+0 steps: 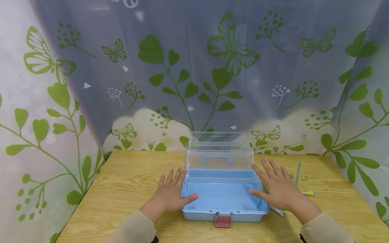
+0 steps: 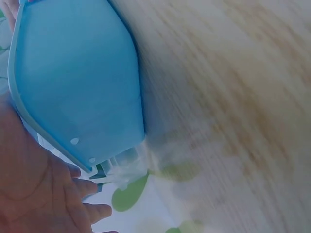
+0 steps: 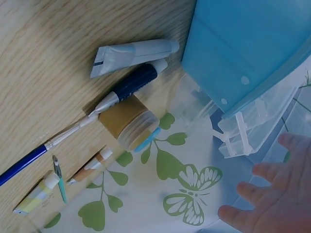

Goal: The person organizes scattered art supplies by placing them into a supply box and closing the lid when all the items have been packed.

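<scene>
Blue box [image 1: 193, 214] on wood tabletop [image 1: 110, 212], latch side twd person; tray inside bare. Clear lid [image 1: 220, 146] raised at box's far side, pink latch [image 1: 223, 221] hanging at box's near side.

L hand [image 1: 170, 195]: at box's L side, fingers spread, thumb out over box's rim. R hand [image 1: 278, 188]: by box's R side, fingers spread, thumb twd box's interior. Neither pinching anything; contact w/ box can't tell, either side.

R of box: white tube [image 3: 136, 54], cap end nr box's wall; then navy tube [image 3: 136, 80], brown jar [image 3: 121, 119], blue-handled brush [image 3: 26, 162], yellow tube [image 3: 36, 194] further off.

Step in hand, my read: steadying/placing box w/ both hands. Do it well: palms flat on box's side walls, level w/ each other, equal light push; keep box flat on table. Thumbs off box's lid hinge line. Lid prob. top-heavy when up, so no jerks. Watch box's R side: white tube close, could get nudged or trapped.
</scene>
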The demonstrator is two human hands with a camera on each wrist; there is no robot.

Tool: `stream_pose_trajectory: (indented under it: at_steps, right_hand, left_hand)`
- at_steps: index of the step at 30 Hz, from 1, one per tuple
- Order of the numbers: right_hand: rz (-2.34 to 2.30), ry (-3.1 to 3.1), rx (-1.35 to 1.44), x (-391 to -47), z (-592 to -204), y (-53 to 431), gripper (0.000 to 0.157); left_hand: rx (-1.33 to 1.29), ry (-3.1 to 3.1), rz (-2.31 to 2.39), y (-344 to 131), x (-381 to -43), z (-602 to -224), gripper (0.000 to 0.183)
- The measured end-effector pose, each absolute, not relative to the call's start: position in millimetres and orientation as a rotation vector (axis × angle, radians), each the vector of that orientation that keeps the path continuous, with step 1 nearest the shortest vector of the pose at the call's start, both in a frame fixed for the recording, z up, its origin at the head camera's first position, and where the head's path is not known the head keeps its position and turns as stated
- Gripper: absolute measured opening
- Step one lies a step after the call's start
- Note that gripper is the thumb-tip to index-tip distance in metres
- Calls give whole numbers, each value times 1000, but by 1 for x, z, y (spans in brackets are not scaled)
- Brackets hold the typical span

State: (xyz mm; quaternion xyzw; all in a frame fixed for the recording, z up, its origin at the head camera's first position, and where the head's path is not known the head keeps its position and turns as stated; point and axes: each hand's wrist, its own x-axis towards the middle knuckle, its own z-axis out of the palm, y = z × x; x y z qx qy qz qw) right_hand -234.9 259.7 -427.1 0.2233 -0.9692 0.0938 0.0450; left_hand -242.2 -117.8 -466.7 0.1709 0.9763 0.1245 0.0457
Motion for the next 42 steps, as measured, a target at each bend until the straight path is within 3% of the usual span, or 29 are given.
stream_pose_trajectory:
  at_steps: [42]
  right_hand:
    - [354,-3114,546,-242,-413,298,79]
  left_hand:
    - [650,2931,299,-120,-231,-471,123]
